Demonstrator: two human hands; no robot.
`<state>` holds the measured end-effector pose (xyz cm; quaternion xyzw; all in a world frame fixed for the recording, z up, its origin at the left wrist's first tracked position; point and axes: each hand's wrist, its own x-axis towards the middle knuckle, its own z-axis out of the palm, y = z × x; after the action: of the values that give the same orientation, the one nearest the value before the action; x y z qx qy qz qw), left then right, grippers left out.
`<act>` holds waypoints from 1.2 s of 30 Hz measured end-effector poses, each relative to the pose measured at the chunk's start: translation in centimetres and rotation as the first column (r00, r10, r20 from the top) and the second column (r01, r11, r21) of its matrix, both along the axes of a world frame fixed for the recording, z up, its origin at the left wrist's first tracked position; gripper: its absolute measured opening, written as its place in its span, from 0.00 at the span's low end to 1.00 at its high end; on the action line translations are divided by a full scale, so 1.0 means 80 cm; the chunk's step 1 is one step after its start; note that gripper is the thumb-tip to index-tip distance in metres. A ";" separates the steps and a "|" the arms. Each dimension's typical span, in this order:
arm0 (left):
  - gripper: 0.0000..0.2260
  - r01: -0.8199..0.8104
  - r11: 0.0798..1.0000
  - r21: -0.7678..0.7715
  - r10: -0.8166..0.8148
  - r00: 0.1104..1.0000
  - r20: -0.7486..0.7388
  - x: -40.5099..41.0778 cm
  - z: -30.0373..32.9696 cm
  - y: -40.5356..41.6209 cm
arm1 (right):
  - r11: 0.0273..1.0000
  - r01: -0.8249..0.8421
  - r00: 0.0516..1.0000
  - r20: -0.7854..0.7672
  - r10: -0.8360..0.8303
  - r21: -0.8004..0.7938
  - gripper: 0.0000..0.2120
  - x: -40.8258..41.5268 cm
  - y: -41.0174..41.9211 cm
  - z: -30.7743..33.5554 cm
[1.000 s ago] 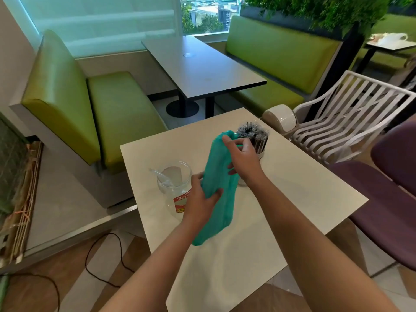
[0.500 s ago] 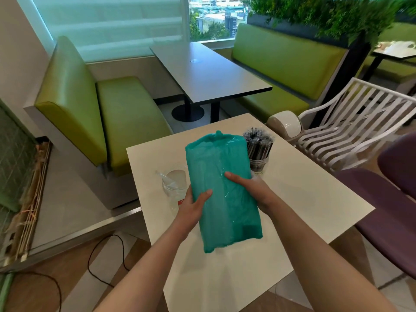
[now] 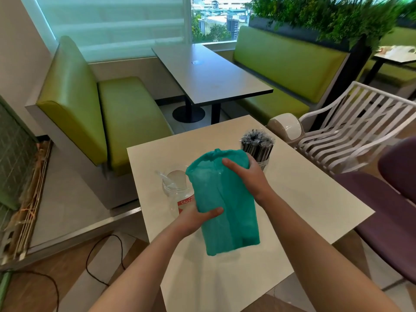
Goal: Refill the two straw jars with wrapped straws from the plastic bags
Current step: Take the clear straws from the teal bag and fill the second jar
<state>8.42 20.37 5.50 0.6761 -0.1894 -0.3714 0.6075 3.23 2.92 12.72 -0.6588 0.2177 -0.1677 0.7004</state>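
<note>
A teal plastic bag [image 3: 227, 206] is held above the cream table [image 3: 304, 203], long and tied at its far top end. My left hand [image 3: 198, 218] grips its lower left side from beneath, thumb over the front. My right hand [image 3: 247, 174] grips the upper right part near the tied end. Behind the bag on the left stands a clear jar [image 3: 175, 188] with a red label and one wrapped straw inside. To the right stands a second jar [image 3: 257, 146] packed full of dark wrapped straws. The bag's contents are hidden.
A white slatted chair [image 3: 351, 131] and a purple seat [image 3: 387, 212] stand right of the table. A small white bin [image 3: 286, 127] sits beyond its far corner. Green benches [image 3: 108, 109] flank a grey table [image 3: 209, 75] behind. A black cable [image 3: 99, 255] lies on the floor at left.
The bag went from hanging narrow to held broad and flat. My right hand slid from mid-bag up to the tied end; my left hand shifted lower on the left side.
</note>
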 end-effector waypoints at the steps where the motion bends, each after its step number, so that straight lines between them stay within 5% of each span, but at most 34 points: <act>1: 0.26 -0.003 1.000 0.007 0.003 1.000 0.010 0.001 -0.002 0.001 | 0.999 -0.011 1.000 -0.005 0.010 -0.035 0.19 0.002 -0.001 0.004; 4: 0.36 -0.015 0.999 0.046 0.014 1.000 0.023 0.004 -0.006 0.006 | 0.982 -0.047 0.997 -0.061 0.036 -0.185 0.12 0.010 -0.003 0.014; 8: 0.26 -0.030 0.997 0.071 0.030 1.000 0.004 0.009 -0.010 0.012 | 0.978 0.068 0.997 -0.005 -0.071 -0.196 0.03 0.018 -0.009 0.022; 12: 0.26 -0.060 0.997 0.051 0.061 0.998 -0.007 0.012 -0.007 0.013 | 0.971 0.159 0.987 0.032 -0.155 -0.177 0.02 0.021 -0.005 0.023; 16: 0.26 -0.083 0.995 0.058 0.083 0.997 -0.003 0.015 -0.019 0.016 | 0.895 -0.176 0.982 -0.136 0.131 -0.410 0.22 0.021 -0.001 0.025; 18: 0.27 -0.073 0.995 0.074 0.074 0.997 -0.012 0.015 -0.024 0.019 | 0.841 -0.277 0.956 -0.222 0.192 -0.465 0.20 0.025 0.002 0.027; 23: 0.29 -0.063 0.990 0.128 0.061 0.998 0.020 0.012 -0.026 0.018 | 0.898 -0.120 0.992 -0.089 0.091 -0.423 0.06 0.031 0.005 0.038; 26: 0.30 -0.050 0.989 0.136 0.046 0.998 0.035 0.011 -0.027 0.015 | 0.967 0.005 1.000 -0.009 -0.007 -0.253 0.11 0.030 0.009 0.033; 36: 0.20 -0.108 0.987 0.123 0.093 0.989 0.118 0.017 -0.001 -0.002 | 0.957 0.027 1.000 0.003 -0.027 -0.290 0.13 0.031 0.011 0.025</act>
<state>9.79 20.24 5.40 0.7423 -0.1646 -0.3131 0.5691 5.70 3.79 14.68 -0.7512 0.2001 -0.2073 0.5938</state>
